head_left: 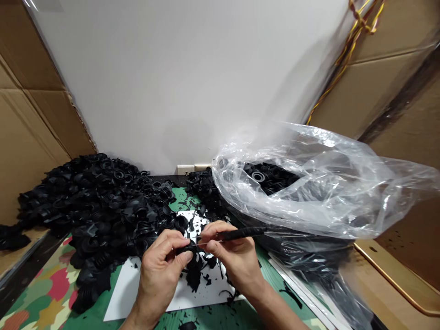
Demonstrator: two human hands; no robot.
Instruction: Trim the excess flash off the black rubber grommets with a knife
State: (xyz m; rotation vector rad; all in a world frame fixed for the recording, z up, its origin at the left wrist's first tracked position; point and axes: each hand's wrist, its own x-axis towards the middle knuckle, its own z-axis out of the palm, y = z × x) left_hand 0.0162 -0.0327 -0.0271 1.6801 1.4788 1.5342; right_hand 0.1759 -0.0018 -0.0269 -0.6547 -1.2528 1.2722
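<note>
my left hand [160, 270] is clamped on a black rubber bellows boot [187, 249], held over the white sheet [125, 293] at twelve o'clock from my wrists. my right hand [237, 256] pinches a black-handled craft knife [242, 233], its blade at the boot; if the rubber slips, the blade could nick my left fingers.

Two hands [161, 270], one craft knife [240, 234], one plastic bag [309, 183].

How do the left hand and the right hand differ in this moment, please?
The left hand pinches a black rubber part, while the right hand holds a black-handled tool. The left hand touches the part directly; the right hand's tool tip points at it. Both are above a white sheet with black scraps.
</note>
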